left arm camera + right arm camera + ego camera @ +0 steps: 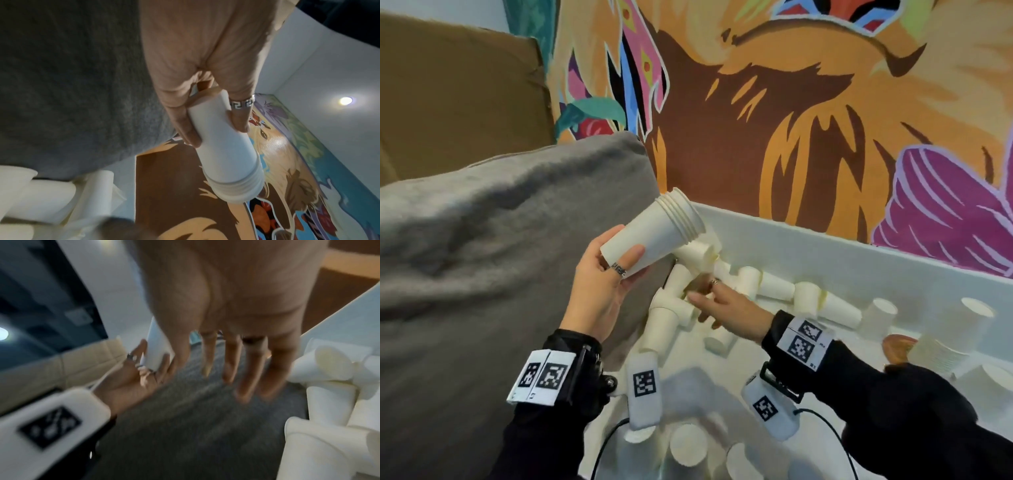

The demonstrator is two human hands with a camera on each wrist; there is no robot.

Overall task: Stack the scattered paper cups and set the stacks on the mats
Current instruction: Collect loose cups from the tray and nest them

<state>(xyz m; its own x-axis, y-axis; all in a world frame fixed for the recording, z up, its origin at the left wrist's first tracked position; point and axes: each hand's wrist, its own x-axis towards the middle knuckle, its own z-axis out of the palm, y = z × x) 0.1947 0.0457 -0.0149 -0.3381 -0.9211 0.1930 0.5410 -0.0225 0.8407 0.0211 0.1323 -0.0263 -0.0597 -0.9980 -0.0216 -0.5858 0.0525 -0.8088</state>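
My left hand grips the narrow base of a stack of white paper cups, held tilted with its rims pointing up and right; the left wrist view shows thumb and fingers wrapped round that stack. My right hand reaches with straight fingers over a heap of loose white cups lying on their sides at the table's left end, and holds nothing. In the blurred right wrist view its fingers hang spread beside the cups. A second stack lies by a brown mat at right.
A grey cushion fills the left. The white table's raised back edge runs along a painted wall. More cups lie in a row along that edge, and others stand near me. Cables hang near my wrists.
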